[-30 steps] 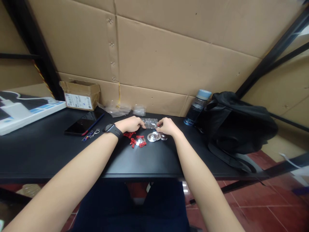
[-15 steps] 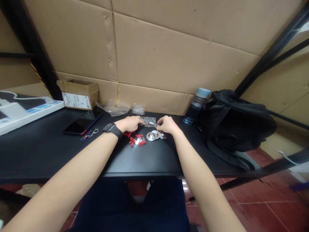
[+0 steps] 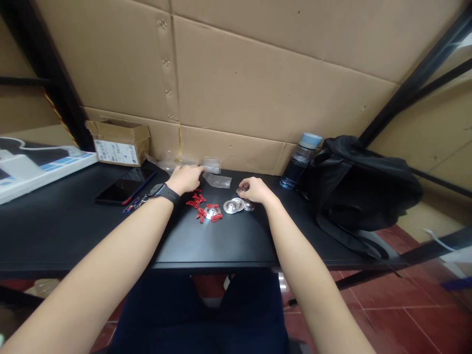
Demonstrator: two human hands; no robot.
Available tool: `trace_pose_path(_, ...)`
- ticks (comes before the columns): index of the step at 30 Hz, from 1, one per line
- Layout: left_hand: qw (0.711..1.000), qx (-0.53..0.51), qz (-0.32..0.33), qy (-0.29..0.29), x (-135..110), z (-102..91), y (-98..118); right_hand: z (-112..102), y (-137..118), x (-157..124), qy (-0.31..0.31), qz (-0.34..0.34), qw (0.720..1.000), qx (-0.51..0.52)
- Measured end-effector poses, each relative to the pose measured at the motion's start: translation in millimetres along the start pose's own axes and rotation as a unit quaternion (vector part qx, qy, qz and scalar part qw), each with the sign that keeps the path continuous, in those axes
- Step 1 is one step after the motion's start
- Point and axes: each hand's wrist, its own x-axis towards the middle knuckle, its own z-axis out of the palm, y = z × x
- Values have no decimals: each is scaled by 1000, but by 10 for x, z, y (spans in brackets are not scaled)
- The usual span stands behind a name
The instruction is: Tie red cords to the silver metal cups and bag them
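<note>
My left hand [image 3: 186, 178], with a dark watch on its wrist, pinches the end of a small clear plastic bag [image 3: 219, 181] at the back of the table. My right hand [image 3: 255, 189] closes its fingers on a small silver cymbal [image 3: 241, 191], partly covered by the fingers. Just below it are stacked cymbals [image 3: 249, 205], with two overlapping cymbals [image 3: 231, 207] flat beside them. Further left, a single cymbal [image 3: 213, 212] has red cord loops lying on and around it. More red cords [image 3: 195, 200] lie in a loose pile near my left wrist.
Other clear plastic packaging [image 3: 212, 164] lies along the cardboard wall. On the left are a cardboard box [image 3: 118, 142], a phone [image 3: 127, 187], a keychain [image 3: 135, 204] and a power strip [image 3: 62, 169]. A water bottle [image 3: 299, 162] and black backpack [image 3: 368, 187] stand right.
My left hand has moved left and away from the right hand, drawing the plastic bag with it. The cymbal in my right hand now shows apart from the bag.
</note>
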Motion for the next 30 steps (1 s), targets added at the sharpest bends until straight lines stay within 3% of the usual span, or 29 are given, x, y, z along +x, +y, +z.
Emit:
trace_pose_path(6, 997, -46, 55, 25, 32, 71, -9, -44, 27, -7, -5, 6, 1000, 12)
trace_pose_path(13, 991, -44, 97, -77, 62, 36, 154, -66, 83, -11, -7, 21, 999, 22)
trace_pose_path(22, 987, -68, 137, -51, 39, 82, 344, 23, 53, 41, 21, 23, 999, 11)
trace_pose_path(30, 978, -93, 184, -40, 49, 163, 390, 74, 15, 48, 69, -23, 997, 35)
